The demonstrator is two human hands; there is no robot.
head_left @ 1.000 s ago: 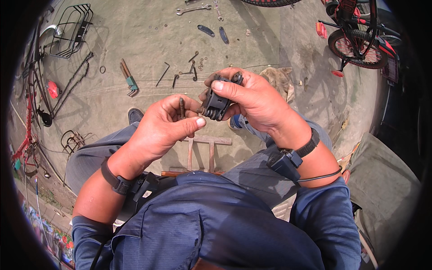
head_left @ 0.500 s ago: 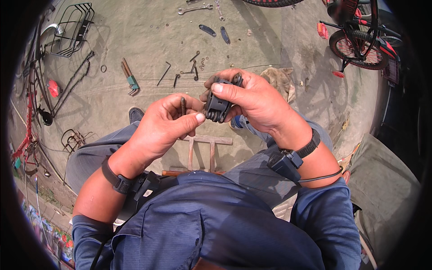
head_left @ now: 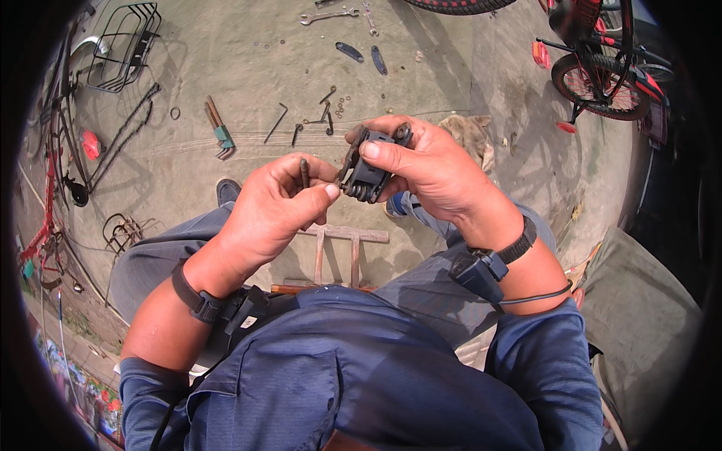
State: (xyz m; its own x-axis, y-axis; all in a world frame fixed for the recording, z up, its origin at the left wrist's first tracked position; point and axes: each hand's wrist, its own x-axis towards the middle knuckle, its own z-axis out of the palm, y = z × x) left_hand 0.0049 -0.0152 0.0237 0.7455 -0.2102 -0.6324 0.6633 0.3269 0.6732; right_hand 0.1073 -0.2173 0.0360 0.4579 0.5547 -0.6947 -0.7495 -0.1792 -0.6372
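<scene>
In my right hand (head_left: 425, 161) is a black metal part with a coil spring (head_left: 368, 177), gripped between thumb and fingers in front of my body. A dark bracket-like plate shows along the part's left side. My left hand (head_left: 274, 195) is closed, with a dark bolt (head_left: 304, 173) standing up out of its curled fingers. The left thumb and fingertip pinch together at the spring end of the black part, touching its edge. Whatever small piece lies between those fingertips is hidden.
Beyond my hands lie a folding hex key set (head_left: 218, 128), a loose hex key (head_left: 276, 122), several bolts (head_left: 328, 119), small washers (head_left: 340, 107), two dark strips (head_left: 377, 60) and a wrench (head_left: 329, 16). A black wire basket (head_left: 124, 49), a chain (head_left: 124, 139), a cloth (head_left: 468, 135) and a bicycle (head_left: 598, 83) lie around.
My right hand has tilted the black part slightly, so the plate on its left side shows more. My left hand has barely moved and keeps the bolt.
</scene>
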